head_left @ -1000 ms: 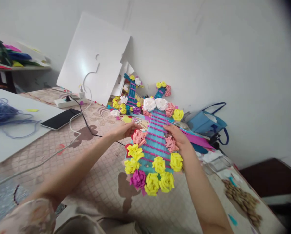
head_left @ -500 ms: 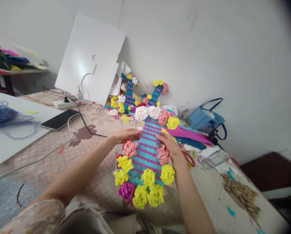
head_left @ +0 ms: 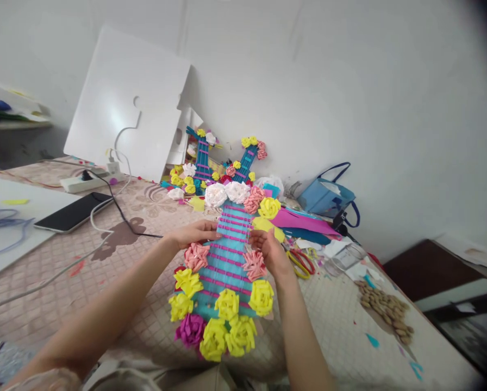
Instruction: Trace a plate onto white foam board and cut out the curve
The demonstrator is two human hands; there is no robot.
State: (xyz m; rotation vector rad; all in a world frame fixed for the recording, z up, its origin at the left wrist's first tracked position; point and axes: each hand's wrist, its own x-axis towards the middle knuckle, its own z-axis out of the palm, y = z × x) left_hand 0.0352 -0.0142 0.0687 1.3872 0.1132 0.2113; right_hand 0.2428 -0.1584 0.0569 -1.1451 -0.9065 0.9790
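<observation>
A blue woven panel point(head_left: 229, 252) with magenta cross strips stands tilted in front of me. Crumpled paper flowers line it: white at the top, pink at the sides, yellow and purple along the bottom. My left hand point(head_left: 194, 233) is closed on its left edge, thumb toward the front. On the opposite edge, above a pink flower point(head_left: 254, 264), the curled fingers of my right hand point(head_left: 270, 251) touch the panel, and the thumb is lifted off its face. The panel hides part of the fingers. Two similar flower-trimmed panels point(head_left: 203, 160) lean at the back.
Right of the panel lie scissors point(head_left: 303, 263), magenta paper point(head_left: 304, 221) and a pile of nuts in shells point(head_left: 384, 309). Behind stands a blue bag point(head_left: 327, 195). On the left are a phone point(head_left: 74, 212), a power strip point(head_left: 82, 182), cables and a leaning white board point(head_left: 125, 103).
The view has turned right, so everything sits further left. My right thumb has come off the panel's face. My left hand stays at the left edge.
</observation>
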